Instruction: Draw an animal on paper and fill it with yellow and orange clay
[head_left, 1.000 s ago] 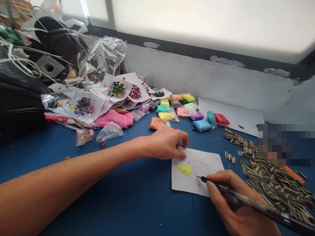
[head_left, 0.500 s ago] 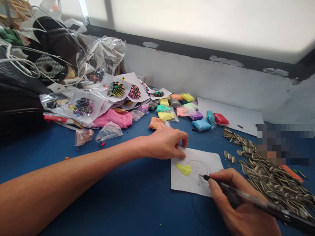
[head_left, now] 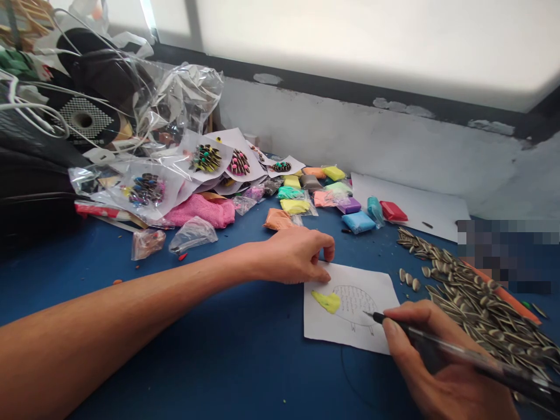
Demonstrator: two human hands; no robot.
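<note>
A small white sheet of paper (head_left: 324,324) lies on the blue table, bearing a pen-drawn oval animal body filled with short marks, with two legs below. Flattened yellow clay (head_left: 326,301) forms the head at the left of the drawing. My left hand (head_left: 301,254) is curled at the paper's upper left corner, its thumb pressing on the sheet. In my right hand (head_left: 450,361) a black pen (head_left: 437,345) is pinched between thumb and fingers. The pen's tip is at the right part of the oval, touching the paper or just over it.
Sunflower seeds (head_left: 485,321) are heaped at the right. Packets of coloured clay, such as a blue packet (head_left: 359,222) and a red packet (head_left: 393,211), lie behind the paper. Seed-decorated sheets, a pink cloth (head_left: 203,211) and plastic bags (head_left: 184,96) fill the back left.
My right hand and the pen have shifted a little to the right across the drawing, uncovering more of the oval and its second leg. My left hand stays in place.
</note>
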